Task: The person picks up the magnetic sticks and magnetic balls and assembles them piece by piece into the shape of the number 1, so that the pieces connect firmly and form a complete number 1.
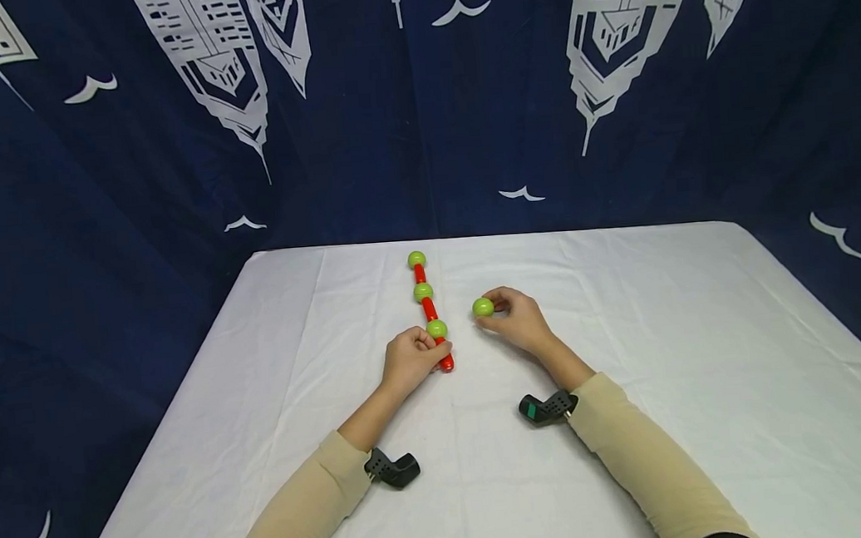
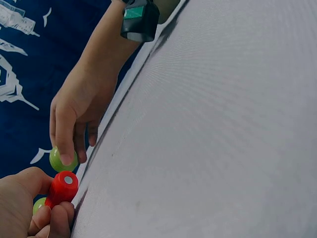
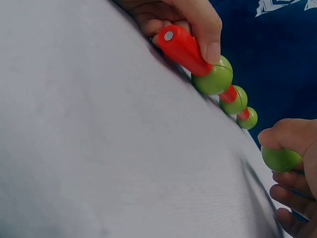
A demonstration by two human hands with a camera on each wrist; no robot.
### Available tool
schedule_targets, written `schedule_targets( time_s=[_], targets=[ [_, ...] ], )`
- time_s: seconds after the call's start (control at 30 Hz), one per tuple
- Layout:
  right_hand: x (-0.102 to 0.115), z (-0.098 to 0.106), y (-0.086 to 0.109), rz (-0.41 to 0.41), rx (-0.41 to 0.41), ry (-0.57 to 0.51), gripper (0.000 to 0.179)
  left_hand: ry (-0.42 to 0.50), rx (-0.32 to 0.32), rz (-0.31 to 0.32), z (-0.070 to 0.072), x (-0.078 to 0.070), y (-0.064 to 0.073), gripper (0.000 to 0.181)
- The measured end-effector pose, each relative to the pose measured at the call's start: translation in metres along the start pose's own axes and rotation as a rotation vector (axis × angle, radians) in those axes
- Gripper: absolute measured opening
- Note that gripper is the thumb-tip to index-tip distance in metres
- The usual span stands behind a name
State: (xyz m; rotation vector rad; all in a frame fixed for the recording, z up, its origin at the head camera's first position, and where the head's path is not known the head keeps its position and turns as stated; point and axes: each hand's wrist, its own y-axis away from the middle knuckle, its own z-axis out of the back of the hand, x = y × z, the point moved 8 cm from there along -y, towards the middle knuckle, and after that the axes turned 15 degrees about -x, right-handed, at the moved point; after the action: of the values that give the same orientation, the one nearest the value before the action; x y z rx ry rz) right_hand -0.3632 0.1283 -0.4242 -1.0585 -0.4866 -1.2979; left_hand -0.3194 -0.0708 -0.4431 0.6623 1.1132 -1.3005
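Note:
A chain of green balls and red rods runs away from me over the white cloth, its far end topped by a green ball [image 1: 416,259]. My left hand [image 1: 411,359] pinches the nearest red rod [image 3: 182,48] between thumb and fingers. That rod's bare end shows a small grey disc, and its other end meets a green ball [image 3: 216,77]. To the right, my right hand [image 1: 518,321] holds a loose green ball [image 1: 482,308] between thumb and fingertips, apart from the chain. In the right wrist view the right hand [image 3: 297,163] partly covers this ball.
A white cloth covers the table [image 1: 674,327]. Behind it hangs a dark blue curtain [image 1: 421,136] with white building and bird prints. Black wrist cameras sit on the left forearm [image 1: 305,511] and the right forearm [image 1: 654,462].

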Motion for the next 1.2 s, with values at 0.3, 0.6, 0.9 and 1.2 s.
schedule_targets(
  time_s=[0.3,0.6,0.9,1.2],
  targets=[
    [0.011,0.005,0.009,-0.02,0.065,0.004,0.039,-0.004,-0.002,-0.007,0.001,0.0,0.0,0.027],
    [0.021,0.005,0.025,0.016,0.103,-0.005,0.036,0.002,0.003,-0.006,0.0,0.0,0.0,0.027],
    [0.032,-0.002,0.043,0.032,0.149,-0.019,0.035,-0.012,0.001,-0.023,0.001,-0.001,0.0,0.027],
    [0.042,-0.014,0.059,0.039,0.217,-0.037,0.034,-0.005,0.0,-0.037,0.001,-0.003,0.001,0.027]
  ],
)
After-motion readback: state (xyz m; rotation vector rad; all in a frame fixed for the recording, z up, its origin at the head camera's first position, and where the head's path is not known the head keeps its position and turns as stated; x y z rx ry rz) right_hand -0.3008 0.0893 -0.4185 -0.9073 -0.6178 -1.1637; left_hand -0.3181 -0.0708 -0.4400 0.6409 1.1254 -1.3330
